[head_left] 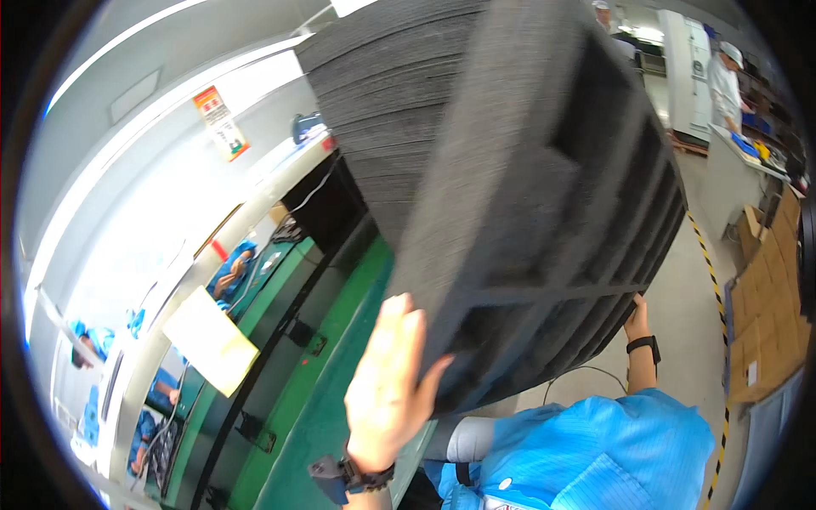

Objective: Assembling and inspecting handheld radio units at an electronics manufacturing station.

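A tall stack of black foam trays [510,195] with rectangular recesses fills the middle of the head view, tilted and close to me. My left hand [389,382] lies along the stack's lower left edge, its fingers stretched out and the thumb apart. At the lower right edge, my right hand [637,321] grips the stack, with part of its fingers hidden behind the trays. Many thin layers show along the stack's upper left side.
A green-topped workbench [327,425] runs along the left, with a yellow sheet [212,340] hanging beside it. People in blue sit beyond. Cardboard boxes [765,314] line the right side, next to yellow-black floor tape [714,280]. A person in white [725,85] stands farther back.
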`<control>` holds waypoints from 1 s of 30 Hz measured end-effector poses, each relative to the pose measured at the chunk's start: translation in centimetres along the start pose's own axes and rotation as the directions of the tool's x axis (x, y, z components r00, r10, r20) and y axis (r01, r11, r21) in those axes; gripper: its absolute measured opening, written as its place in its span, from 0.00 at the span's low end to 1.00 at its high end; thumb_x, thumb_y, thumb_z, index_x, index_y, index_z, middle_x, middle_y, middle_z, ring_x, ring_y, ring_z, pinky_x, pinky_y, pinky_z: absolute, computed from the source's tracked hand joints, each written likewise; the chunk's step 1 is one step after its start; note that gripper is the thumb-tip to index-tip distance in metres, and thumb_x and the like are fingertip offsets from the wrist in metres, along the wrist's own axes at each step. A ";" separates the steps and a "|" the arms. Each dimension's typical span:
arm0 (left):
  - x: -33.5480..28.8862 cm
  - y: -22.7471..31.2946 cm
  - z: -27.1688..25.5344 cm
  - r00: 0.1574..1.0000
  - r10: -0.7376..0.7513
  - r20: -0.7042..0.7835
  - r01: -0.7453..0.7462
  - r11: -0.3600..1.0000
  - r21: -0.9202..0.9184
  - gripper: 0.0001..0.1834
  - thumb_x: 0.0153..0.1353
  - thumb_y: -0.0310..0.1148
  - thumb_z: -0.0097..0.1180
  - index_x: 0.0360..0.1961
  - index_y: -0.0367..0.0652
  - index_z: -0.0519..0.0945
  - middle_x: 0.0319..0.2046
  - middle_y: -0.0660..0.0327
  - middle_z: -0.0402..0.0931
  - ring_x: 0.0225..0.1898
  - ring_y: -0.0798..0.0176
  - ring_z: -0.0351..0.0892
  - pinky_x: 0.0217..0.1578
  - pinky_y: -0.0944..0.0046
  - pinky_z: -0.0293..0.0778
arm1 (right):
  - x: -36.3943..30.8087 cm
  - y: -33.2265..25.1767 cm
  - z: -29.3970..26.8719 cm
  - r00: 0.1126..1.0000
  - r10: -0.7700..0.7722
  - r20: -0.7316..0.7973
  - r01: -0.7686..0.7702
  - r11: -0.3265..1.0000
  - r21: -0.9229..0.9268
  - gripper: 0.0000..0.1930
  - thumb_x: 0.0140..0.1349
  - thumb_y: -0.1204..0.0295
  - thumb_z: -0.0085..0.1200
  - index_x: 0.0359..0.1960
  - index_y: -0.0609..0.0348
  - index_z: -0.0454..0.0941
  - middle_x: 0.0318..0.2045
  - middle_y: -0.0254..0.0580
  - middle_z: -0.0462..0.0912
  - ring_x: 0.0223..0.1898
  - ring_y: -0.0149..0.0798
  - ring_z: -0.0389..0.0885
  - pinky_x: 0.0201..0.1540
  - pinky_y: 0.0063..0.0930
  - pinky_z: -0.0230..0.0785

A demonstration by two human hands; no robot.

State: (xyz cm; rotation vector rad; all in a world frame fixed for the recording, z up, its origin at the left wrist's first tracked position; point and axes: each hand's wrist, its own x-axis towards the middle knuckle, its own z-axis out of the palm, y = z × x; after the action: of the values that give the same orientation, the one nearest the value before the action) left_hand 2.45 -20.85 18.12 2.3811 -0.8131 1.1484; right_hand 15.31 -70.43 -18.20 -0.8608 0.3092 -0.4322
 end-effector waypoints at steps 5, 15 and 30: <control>4.2 0.7 4.1 0.863 0.504 -0.036 -0.498 0.837 -0.226 0.25 0.46 0.24 0.69 0.50 0.38 0.82 0.50 0.47 0.80 0.48 0.52 0.83 0.48 0.60 0.81 | -4.8 5.4 -9.2 0.979 -0.049 -0.198 0.086 0.980 0.180 0.26 0.63 0.61 0.51 0.61 0.61 0.69 0.60 0.46 0.75 0.60 0.48 0.73 0.65 0.46 0.64; -11.1 -11.5 6.7 0.882 -0.331 0.334 0.407 0.894 -0.189 0.18 0.59 0.25 0.55 0.52 0.39 0.78 0.45 0.52 0.82 0.44 0.55 0.84 0.41 0.60 0.81 | -12.0 17.1 -13.1 0.847 0.357 -0.393 -0.235 0.916 0.325 0.29 0.64 0.65 0.49 0.65 0.64 0.64 0.64 0.51 0.70 0.62 0.54 0.70 0.70 0.52 0.56; -27.4 -8.6 3.6 0.324 -0.881 0.344 0.943 0.330 -0.044 0.12 0.66 0.28 0.51 0.47 0.33 0.81 0.43 0.45 0.81 0.45 0.46 0.80 0.50 0.56 0.74 | -0.9 23.0 -5.7 -0.010 0.153 -0.988 -0.819 0.565 0.096 0.36 0.59 0.55 0.55 0.66 0.62 0.65 0.64 0.51 0.70 0.61 0.48 0.72 0.61 0.42 0.67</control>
State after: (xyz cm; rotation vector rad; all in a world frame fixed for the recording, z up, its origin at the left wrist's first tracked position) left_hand -3.66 -7.04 -6.60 2.1694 0.4312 0.1940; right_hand 17.62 -60.54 -39.63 -0.8136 2.0750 -0.0324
